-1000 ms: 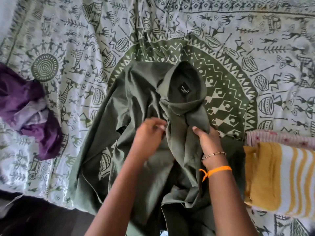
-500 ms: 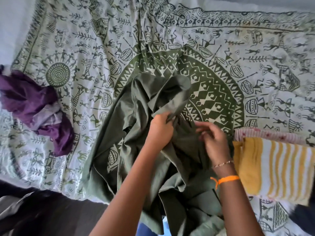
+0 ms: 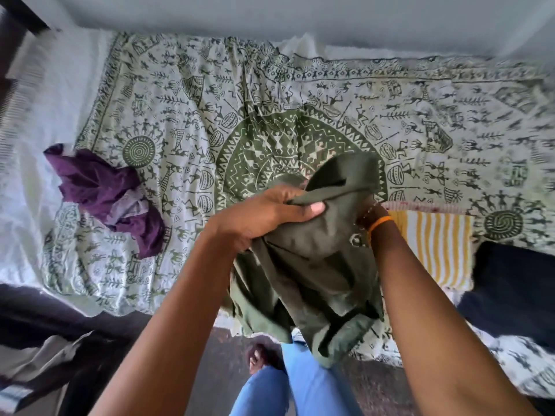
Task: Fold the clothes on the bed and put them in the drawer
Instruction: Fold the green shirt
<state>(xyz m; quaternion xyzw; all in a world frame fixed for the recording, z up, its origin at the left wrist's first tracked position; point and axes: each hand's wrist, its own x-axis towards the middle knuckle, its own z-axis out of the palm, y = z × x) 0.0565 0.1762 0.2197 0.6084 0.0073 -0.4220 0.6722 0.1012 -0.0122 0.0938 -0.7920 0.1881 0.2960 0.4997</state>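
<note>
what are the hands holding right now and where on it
Left hand grips the green shirt by a bunched upper fold. Right hand is hidden behind the cloth, so its hold cannot be told.

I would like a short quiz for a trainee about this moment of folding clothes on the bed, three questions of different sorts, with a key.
1. True or false: the left hand grips the green shirt.
2. Which garment lies crumpled on the bedsheet, left of the shirt? A) purple garment B) red scarf C) black coat
3. Fill in: the folded cloth beside the right wrist has white and ____ stripes.

Key: 1 true; 2 A; 3 yellow.
</note>
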